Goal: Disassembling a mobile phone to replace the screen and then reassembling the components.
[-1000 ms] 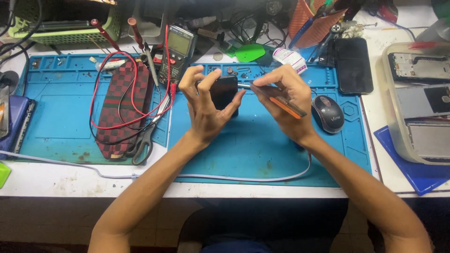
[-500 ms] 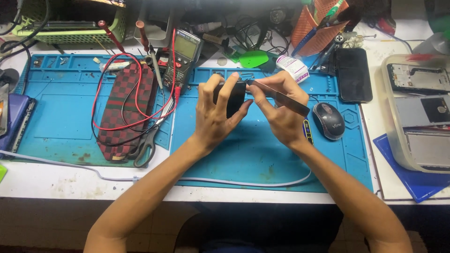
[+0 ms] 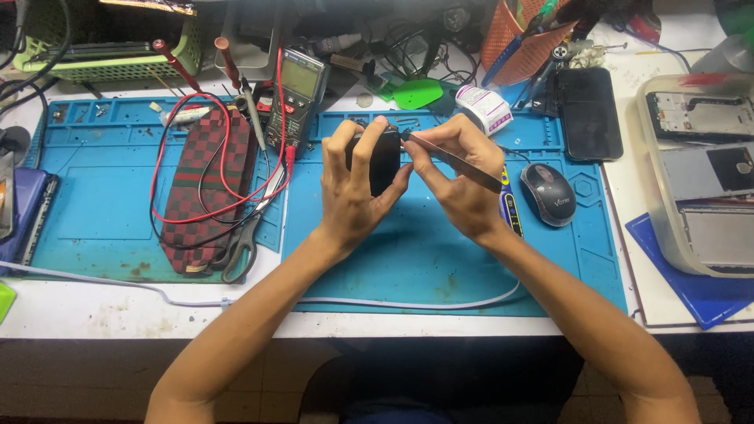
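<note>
Above the blue silicone work mat (image 3: pixel 440 259), we hold a small black rectangular device (image 3: pixel 383 161) in our left hand (image 3: pixel 353 188), fingers wrapped closed around it. Our right hand (image 3: pixel 455 177) pinches a thin flat metal pry tool (image 3: pixel 455 159), its tip touching the device's upper right edge. A grey computer mouse (image 3: pixel 547 193) sits just beside the right hand.

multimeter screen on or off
Cannot tell for sure: the multimeter display looks blank grey-green with no visible digits, but it is too small to settle.
</note>
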